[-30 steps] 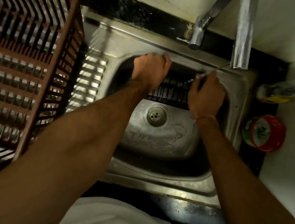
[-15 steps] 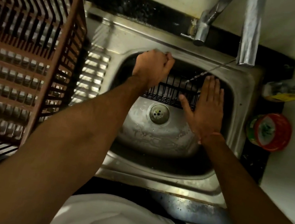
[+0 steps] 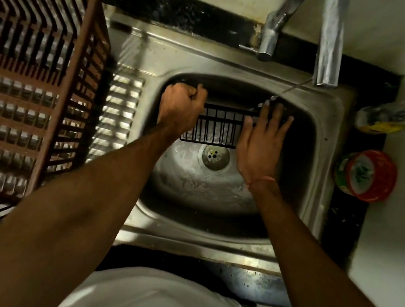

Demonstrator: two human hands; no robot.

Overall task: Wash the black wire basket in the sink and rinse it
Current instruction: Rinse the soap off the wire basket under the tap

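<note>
Midway at best: black wire basket (image 3: 215, 126) held under tap (image 3: 332, 38) trickle in sink (image 3: 324, 152). Left hand (image 3: 180, 108) fisted on its end, right hand (image 3: 260, 147) flat-fingered against it. Rinsing unfinished, probably.

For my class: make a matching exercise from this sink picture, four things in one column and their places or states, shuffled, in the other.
Things:
1. black wire basket
2. brown plastic rack
3. red-lidded jar
4. drain

Places or states:
A. on the counter right of the sink
B. held in the sink by the hands
C. in the sink floor
D. left of the sink

Pairs: 1-B, 2-D, 3-A, 4-C
</note>
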